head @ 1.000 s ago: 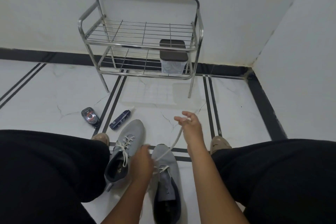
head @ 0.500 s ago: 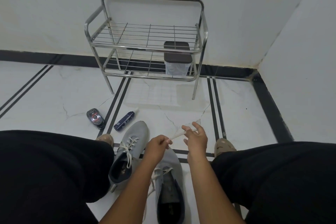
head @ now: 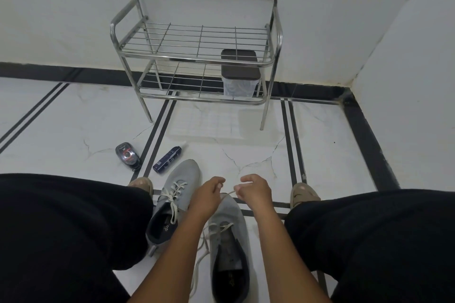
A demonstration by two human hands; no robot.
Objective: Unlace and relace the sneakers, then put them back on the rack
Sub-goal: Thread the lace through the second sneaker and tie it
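Grey fabric sneakers, one pair, on the floor between the seated person's knees: right sneaker (head: 229, 248) at 6 o'clock with its lace (head: 230, 193) partly drawn out and slack loops trailing off its left side; left sneaker (head: 176, 198) just beside it toward 7 o'clock, fully laced. Left hand (head: 209, 194) and right hand (head: 254, 192) hover close together over the right sneaker's toe, each with fingers curled and pinching a short span of the lace held between them. Risks, judged: the lace end may slip from the pinch if pulled unevenly; the loose loops could snag or knot while being drawn through an eyelet; an eyelet could be skipped on relacing, since the forearms hide part of the tongue. Rack (head: 197, 54), chrome tube with two wire shelves, stands well apart at 12 o'clock against the wall; its lower shelf holds a dark-lidded clear container (head: 240, 74) at the right end, so the sneakers would crowd it there, while the upper shelf shows only bare wire. Surface: glossy white marble-look floor (head: 73, 130) with hairline veining and paired black inlay lines; likely slick, so a sneaker may slide when tugged. Also on the floor, near 10 o'clock: a small black-and-red oval item (head: 127, 156) and a dark blue bottle (head: 167, 160) lying on its side. Room: plain white walls meeting in a corner at 2 o'clock, black skirting.
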